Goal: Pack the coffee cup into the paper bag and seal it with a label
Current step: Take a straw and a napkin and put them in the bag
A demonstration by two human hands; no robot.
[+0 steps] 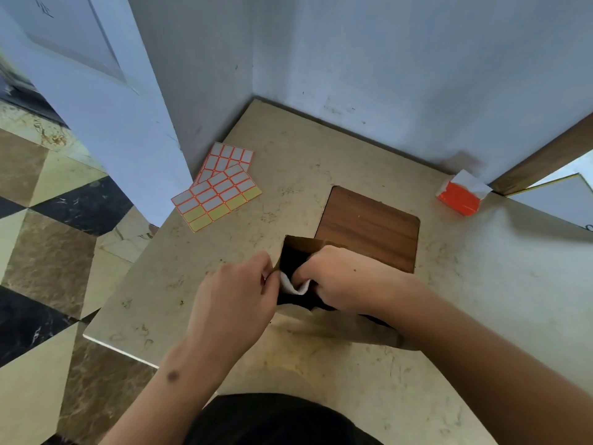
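Standing upright on the stone table [353,396], the paper bag [303,244] had its mouth open toward the camera, its interior in deep shadow. The left hand [234,297] was closed in a pinch on the near left edge of the bag's mouth, holding it apart. The right hand [346,277] was curled over the opening with its fingers inside, closed around a white object [293,285] whose rim showed between the two hands; this was judged to be the coffee cup, though only a small crumpled-looking part of it was visible. How deep it sat in the bag could not be told.

Handling assessment: the cup appeared light and thin-walled, liable to buckle if squeezed at the rim. A hold around its body, lowered straight down, would be safer. The bag was thin paper, stiff only along its folds, and would likely tip or collapse unless steadied at the mouth.

The label sheets [218,191], two overlapping with red-bordered stickers, lay well apart at the table's far left corner. A wooden board [369,226] lay just behind the bag, and an orange box [460,197] sat at the far right by the wall. Sealing had not begun.
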